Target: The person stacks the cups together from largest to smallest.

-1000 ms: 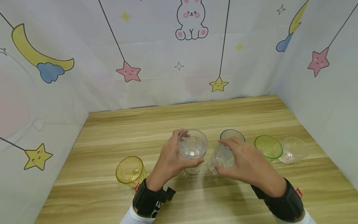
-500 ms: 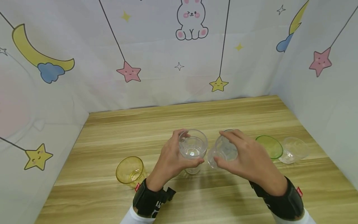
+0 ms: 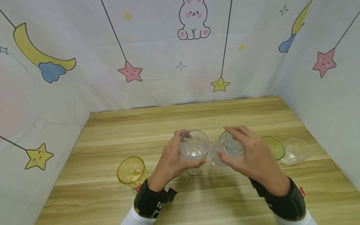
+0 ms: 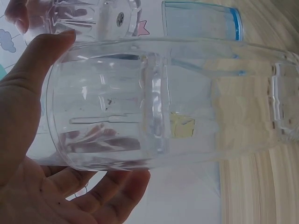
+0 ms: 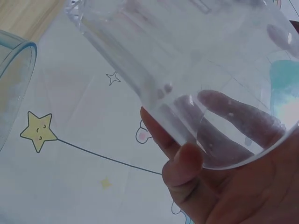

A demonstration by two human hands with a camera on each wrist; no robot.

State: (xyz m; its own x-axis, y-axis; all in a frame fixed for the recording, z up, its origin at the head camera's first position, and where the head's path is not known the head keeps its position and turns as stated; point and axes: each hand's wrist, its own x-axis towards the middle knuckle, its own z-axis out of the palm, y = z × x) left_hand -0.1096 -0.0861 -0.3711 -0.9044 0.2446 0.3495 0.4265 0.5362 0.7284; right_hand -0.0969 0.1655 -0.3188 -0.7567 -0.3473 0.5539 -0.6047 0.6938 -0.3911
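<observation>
My left hand (image 3: 172,154) grips a clear cup (image 3: 194,143) upright, thumb on the near side and fingers round the far side. In the left wrist view, this cup (image 4: 100,109) sits inside another clear cup (image 4: 252,98), whose base is by the table. My right hand (image 3: 251,154) holds a second loose clear cup (image 3: 225,150), tilted with its base toward the left-hand stack and its mouth toward the palm. Behind the right hand stands a blue-rimmed cup (image 4: 203,21), mostly hidden in the head view.
A yellow cup (image 3: 130,172) stands left of my left wrist. At the right are a green-rimmed cup (image 3: 275,147), partly covered by my right hand, and a clear cup (image 3: 296,151). A printed cloth backdrop (image 3: 157,90) edges the wooden table (image 3: 126,128).
My right hand has moved slightly up and right, tilting its clear cup so the base points more to the left. It now covers the blue-rimmed cup. The left hand stays put.
</observation>
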